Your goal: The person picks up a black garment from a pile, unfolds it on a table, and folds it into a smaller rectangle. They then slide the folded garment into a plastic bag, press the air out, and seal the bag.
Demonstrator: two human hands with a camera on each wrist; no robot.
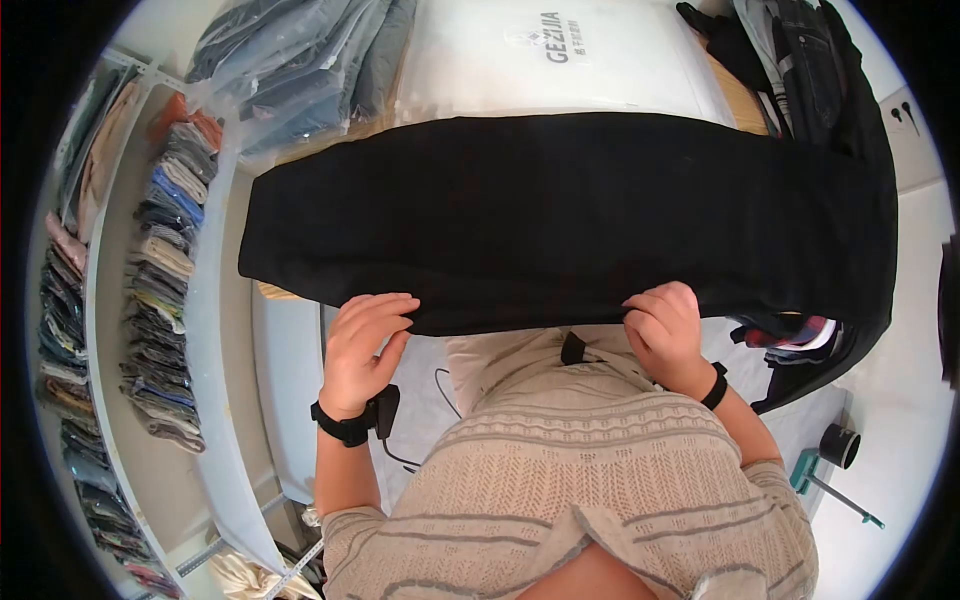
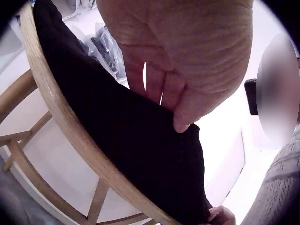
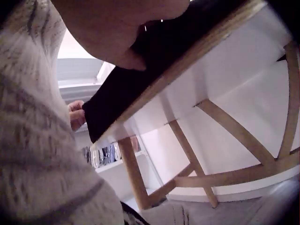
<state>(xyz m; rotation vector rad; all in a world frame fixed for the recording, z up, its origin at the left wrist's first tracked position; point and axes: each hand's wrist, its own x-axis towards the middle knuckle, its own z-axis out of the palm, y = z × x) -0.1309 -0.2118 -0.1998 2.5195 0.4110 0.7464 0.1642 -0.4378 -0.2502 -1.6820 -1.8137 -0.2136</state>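
A pair of black trousers [image 1: 560,220], folded lengthwise, lies across the wooden table [image 2: 61,108], its narrower end to the left. On the right the cloth hangs down past the tabletop. My left hand [image 1: 365,345] pinches the near edge of the trousers left of the middle; in the left wrist view its thumb lies on the near side of the cloth, the fingers over the far side. Farther right, my right hand [image 1: 665,335] grips the same edge with curled fingers. Its thumb shows against the black cloth [image 3: 164,47] in the right wrist view.
Behind the trousers lie a white printed plastic bag [image 1: 490,70] and bagged grey-blue clothes [image 1: 310,70]. More dark clothes [image 1: 805,70] are piled at the back right. Shelves [image 1: 225,400] of folded clothes stand on the left. A teal-handled tool [image 1: 840,495] is at lower right.
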